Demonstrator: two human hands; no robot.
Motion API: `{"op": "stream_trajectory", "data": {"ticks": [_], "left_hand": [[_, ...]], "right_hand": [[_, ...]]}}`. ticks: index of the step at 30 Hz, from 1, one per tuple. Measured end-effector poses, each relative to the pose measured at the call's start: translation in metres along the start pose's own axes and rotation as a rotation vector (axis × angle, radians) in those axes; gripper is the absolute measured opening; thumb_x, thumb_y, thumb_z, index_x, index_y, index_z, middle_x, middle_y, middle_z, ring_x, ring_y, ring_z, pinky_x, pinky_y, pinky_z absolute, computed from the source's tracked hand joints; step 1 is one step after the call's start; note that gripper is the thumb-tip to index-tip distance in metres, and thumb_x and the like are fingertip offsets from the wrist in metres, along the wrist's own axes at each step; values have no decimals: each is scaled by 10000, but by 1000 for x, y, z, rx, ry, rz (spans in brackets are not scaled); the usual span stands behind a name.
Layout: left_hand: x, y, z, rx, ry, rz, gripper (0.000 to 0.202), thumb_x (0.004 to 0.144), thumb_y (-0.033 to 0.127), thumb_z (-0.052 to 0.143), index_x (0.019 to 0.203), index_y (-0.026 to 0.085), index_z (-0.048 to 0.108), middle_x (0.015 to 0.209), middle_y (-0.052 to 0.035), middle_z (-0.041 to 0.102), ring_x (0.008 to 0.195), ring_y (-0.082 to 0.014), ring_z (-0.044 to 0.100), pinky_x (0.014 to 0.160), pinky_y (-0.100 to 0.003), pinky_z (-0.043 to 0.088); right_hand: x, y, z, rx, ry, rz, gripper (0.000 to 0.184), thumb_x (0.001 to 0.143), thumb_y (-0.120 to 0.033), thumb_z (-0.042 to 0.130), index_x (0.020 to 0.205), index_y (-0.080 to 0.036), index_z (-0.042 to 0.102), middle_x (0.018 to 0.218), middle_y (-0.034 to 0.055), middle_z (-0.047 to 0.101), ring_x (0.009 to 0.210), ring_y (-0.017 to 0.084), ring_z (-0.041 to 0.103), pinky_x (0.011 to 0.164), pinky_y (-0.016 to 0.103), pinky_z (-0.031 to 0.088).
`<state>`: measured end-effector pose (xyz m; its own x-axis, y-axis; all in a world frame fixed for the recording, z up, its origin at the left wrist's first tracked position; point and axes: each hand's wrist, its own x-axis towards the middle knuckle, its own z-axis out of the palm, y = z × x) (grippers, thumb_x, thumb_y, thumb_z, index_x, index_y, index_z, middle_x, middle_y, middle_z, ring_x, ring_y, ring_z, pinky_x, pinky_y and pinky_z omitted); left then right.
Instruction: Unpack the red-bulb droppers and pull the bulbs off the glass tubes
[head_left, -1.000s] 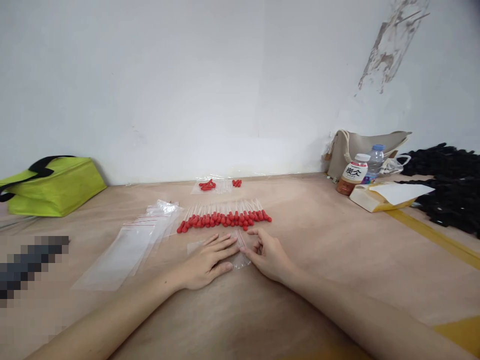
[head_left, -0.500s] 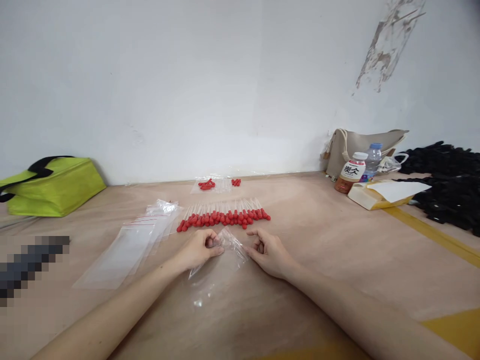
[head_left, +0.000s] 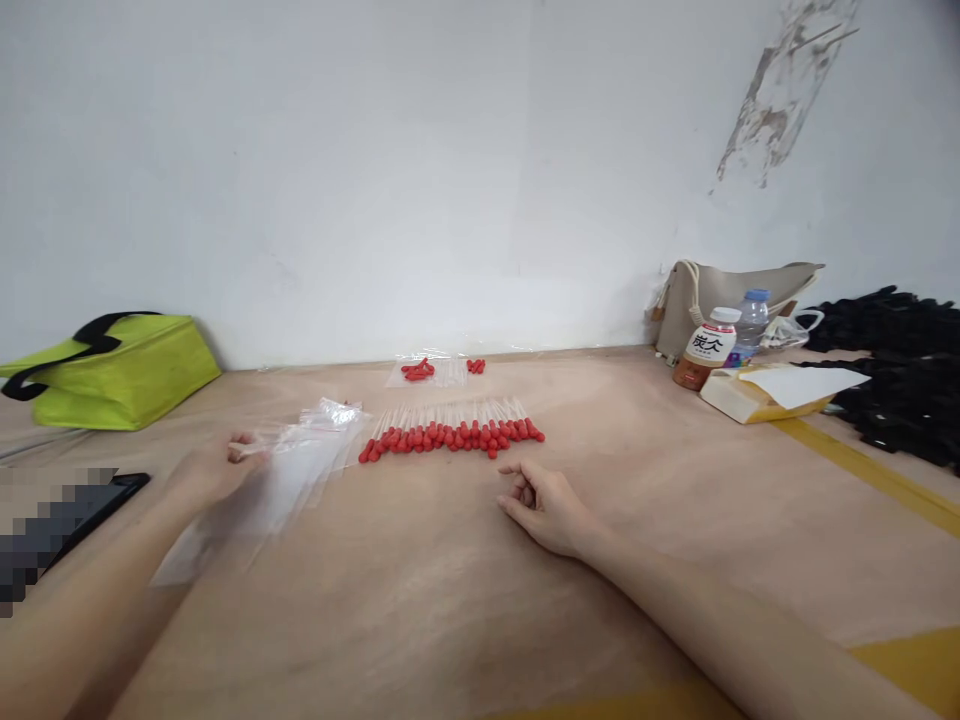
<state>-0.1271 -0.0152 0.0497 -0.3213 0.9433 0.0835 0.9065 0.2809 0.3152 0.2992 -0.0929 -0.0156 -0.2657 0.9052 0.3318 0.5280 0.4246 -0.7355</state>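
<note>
My left hand [head_left: 221,470], blurred by motion, is closed at the pile of flat clear zip bags [head_left: 281,490] on the left. A crumpled clear plastic bag [head_left: 262,442] shows at its fingertips, partly smeared. My right hand [head_left: 546,508] rests on the table with nothing in it, its thumb and index finger apart and the other fingers curled. Just beyond it lies a row of thin pale sticks with red rounded heads [head_left: 450,437], the heads facing me.
Small red pieces [head_left: 418,370] lie on clear plastic near the wall. A lime-green bag [head_left: 127,375] and a dark blurred-out device [head_left: 90,515] are at left. At right stand a brown drink bottle [head_left: 705,350], a water bottle [head_left: 752,325], an open carton [head_left: 765,395] and black items [head_left: 900,370].
My left hand has moved left from the middle to the pile of zip bags, and the clear plastic bag has left the middle. My right hand stays almost where it was.
</note>
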Motion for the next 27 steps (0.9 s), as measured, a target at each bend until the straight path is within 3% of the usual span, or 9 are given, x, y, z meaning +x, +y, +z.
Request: {"op": "stream_trajectory", "data": {"ticks": [4,7,10,14,16,18,22,25,27], "left_hand": [[-6,-3,12,237,215,47,498,787,483,440,1140,132,426,1025,-96,583,931,-260,535,735,-310,415],[-23,5,15,304,330,327,463,838,466,375,1198,180,431,1225,-87,494,1096,-272,455,883,-378,367],[-43,11,25,300,120,590,456,872,460,326,1288,283,384,1401,-24,328,1263,-283,297,1003,-472,225],[-56,13,44,278,-86,510,517,865,525,272,1338,322,318,1442,-34,250,1308,-328,206,995,-563,172],[-56,14,49,272,-73,472,542,848,550,280,1330,311,341,1428,-58,283,1301,-333,223,985,-573,189],[-59,19,49,267,32,495,522,845,538,293,1277,281,432,1380,-90,361,1290,-341,243,978,-595,184],[-85,47,45,125,251,792,382,869,409,341,1095,203,570,1234,-107,492,1214,-272,371,1021,-504,233],[-115,83,49,-5,2,1056,314,865,354,411,1118,225,544,1275,-73,455,1210,-232,387,1004,-397,338],[-129,107,55,-77,-128,1115,309,870,341,415,1135,232,531,1311,-64,420,1229,-224,372,1006,-382,351]], "right_hand": [[-1,-1,0,-10,-3,10,295,743,-191,535,1035,-182,501,671,-27,562,562,96,519,549,218,412],[-1,-2,-1,-24,0,8,291,742,-189,537,1031,-180,508,663,-27,555,566,97,517,550,219,412],[0,-3,-1,-28,-6,-1,291,741,-188,540,1031,-176,511,663,-26,556,562,96,514,546,218,410],[0,-2,-1,-27,-7,-7,290,740,-186,541,1029,-167,518,664,-20,564,558,96,518,541,218,415],[-1,-1,0,-28,1,-11,278,745,-189,536,1022,-166,523,659,-18,566,556,97,520,535,217,419],[-3,2,-2,-40,25,-25,264,747,-193,534,1010,-170,530,657,-17,572,552,98,521,530,216,424],[6,10,-16,-157,139,-118,150,760,-213,531,903,-197,573,718,4,605,595,111,536,578,236,438],[30,14,-31,-248,184,-206,123,789,-233,513,858,-204,611,786,29,608,711,141,557,657,264,445],[49,16,-36,-334,225,-253,127,770,-266,554,824,-196,646,759,45,582,756,169,541,694,291,442]]}}
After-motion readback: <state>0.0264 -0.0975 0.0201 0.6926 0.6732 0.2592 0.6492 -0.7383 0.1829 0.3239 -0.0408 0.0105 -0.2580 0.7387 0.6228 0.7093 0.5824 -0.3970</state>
